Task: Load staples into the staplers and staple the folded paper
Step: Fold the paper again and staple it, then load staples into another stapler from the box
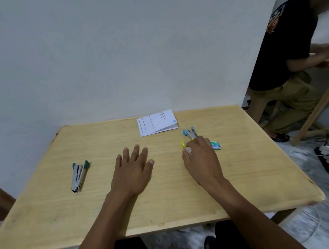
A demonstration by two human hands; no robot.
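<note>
Table (168,209): pale wood top, near edge just over person's knees; both bare forearms reach in over it.
Green stapler (79,177): chrome body, green end caps, lies flat at L side of table, well apart from L hand.
L hand (132,168): palm down mid-table, fingers straight and spread wide, holds nothing.
R hand (201,159): knuckles up, fingers bent down over yellow stapler; touching it, but can't tell if it grips, fingertips hidden.
Yellow stapler (183,143): only a yellow tip shows at the finger ends; rest is covered.
Staple box (216,145): small green/white box, flat on table, just beside R hand on its R side.
Blue stapler (190,133): blue caps, just beyond R hand fingers.
Folded paper (157,122): white printed sheet, folded, fold edge slightly lifted, near far edge of table by the wall.
Other person (287,46): far R, black tee, at a second wooden table.
</note>
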